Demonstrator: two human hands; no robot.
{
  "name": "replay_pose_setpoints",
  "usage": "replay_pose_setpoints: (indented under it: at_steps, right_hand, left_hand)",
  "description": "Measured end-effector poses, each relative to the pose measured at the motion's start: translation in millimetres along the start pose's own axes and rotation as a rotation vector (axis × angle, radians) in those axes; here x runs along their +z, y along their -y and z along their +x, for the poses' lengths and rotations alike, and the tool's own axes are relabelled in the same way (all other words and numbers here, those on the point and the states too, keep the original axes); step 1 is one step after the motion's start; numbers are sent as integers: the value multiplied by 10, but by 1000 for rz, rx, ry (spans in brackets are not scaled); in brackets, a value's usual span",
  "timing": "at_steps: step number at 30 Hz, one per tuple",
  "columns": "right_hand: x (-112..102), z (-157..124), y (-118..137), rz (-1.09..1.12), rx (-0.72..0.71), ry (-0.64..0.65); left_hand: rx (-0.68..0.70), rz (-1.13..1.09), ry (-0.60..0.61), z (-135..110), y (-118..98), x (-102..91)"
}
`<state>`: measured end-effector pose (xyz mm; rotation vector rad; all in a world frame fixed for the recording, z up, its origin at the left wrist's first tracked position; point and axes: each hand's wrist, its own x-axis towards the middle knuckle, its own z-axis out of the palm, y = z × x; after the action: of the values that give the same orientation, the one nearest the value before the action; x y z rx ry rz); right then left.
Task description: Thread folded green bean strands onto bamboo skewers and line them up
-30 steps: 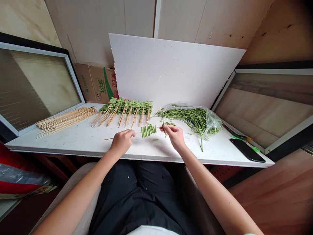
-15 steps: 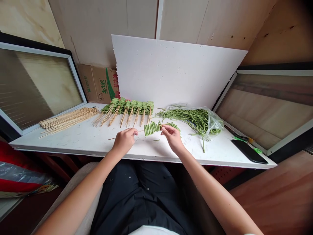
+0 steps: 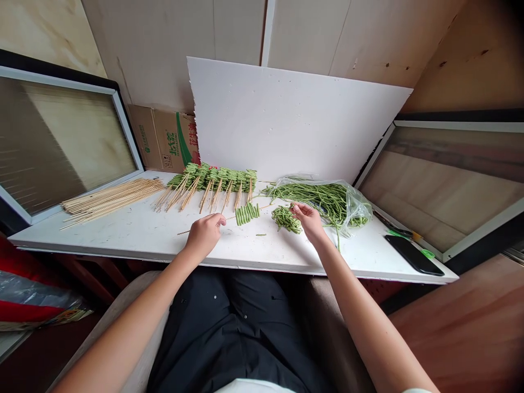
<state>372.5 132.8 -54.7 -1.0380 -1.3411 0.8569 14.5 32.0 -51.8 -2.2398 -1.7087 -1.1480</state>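
Closed around a thin wooden skewer (image 3: 230, 218), the left hand (image 3: 203, 236) is held above the front half of the white table (image 3: 159, 237). On the skewer, a row of short bean pieces (image 3: 247, 214) is threaded side by side; the bare tip is pointed to the right, and the other end is seen beyond the hand on the left. The right hand (image 3: 310, 221) is held apart from the skewer, its thumb and fingertips drawn together at the upper right edge of a pile of cut beans (image 3: 285, 220); whether a piece is pinched there cannot be told. One loose piece (image 3: 261, 234) is left on the table below the threaded row. Behind the skewer, loaded skewers (image 3: 235, 180) are stacked in a row, their bare sticks turned toward the person. To their left, plain sticks (image 3: 112, 196) are heaped. To the right, long beans (image 3: 315, 192) are partly covered by a clear plastic bag (image 3: 357, 204). Near the table's right end a black phone (image 3: 413, 255) is laid. At the back, a white board (image 3: 295, 117) is leaned beside a cardboard box (image 3: 161, 139).
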Motion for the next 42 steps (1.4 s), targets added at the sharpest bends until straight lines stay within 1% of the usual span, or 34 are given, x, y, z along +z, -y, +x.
replay_pose_setpoints:
  at_steps: [5, 8, 12, 14, 15, 16, 17, 19, 20, 21, 22, 25, 27, 28, 30, 32, 35, 38, 42]
  right_hand:
    - [-168, 160, -53, -380, -144, -52]
    - [-184, 308, -97, -551, -197, -67]
    - [-66, 432, -143, -696, -215, -4]
    - [36, 403, -136, -720, -236, -3]
    - [95, 359, -124, -717, -262, 22]
    - [158, 298, -107, -703, -294, 81]
    - [223, 220, -87, -680, -331, 177]
    - [351, 40, -47, -603, -384, 432]
    - [410, -52, -31, -569, -403, 530]
    - [461, -137, -18, -551, -417, 575]
    - [503, -210, -10, -542, -430, 592]
    - [569, -342, 0, -552, -433, 562]
    - [568, -363, 11, -521, -375, 523]
    - [560, -362, 23, -470, -316, 501]
    - [539, -350, 61, -278, -161, 445]
    - [524, -339, 116, -32, -12, 384]
    - [524, -337, 197, 253, 110, 328]
    - [537, -349, 231, 387, 168, 346]
    - [549, -368, 217, 405, 162, 364]
  left_hand:
    - [-12, 21, 13, 3, 32, 15]
    - [-17, 33, 23, 0, 54, 31]
    - [-13, 37, 18, -8, 91, 66]
    - [-14, 39, 15, -10, 112, 79]
    - [-16, 42, 15, -9, 122, 82]
    - [-19, 46, 17, -8, 131, 82]
    - [-23, 51, 19, -6, 138, 79]
    - [-31, 59, 23, 0, 144, 67]
    - [-34, 60, 23, 3, 143, 58]
    - [-36, 59, 23, 6, 139, 49]
    - [-36, 56, 22, 8, 134, 40]
    - [-29, 45, 17, 12, 120, 20]
    - [-25, 44, 8, 15, 118, 13]
    - [-24, 45, 0, 16, 119, 11]
    - [-18, 43, -18, 20, 123, 6]
    - [-9, 31, -32, 24, 124, 0]
    - [7, 6, -40, 26, 108, -13]
    - [25, -4, -27, 19, 77, -20]
    - [40, -2, -14, 6, 45, -11]
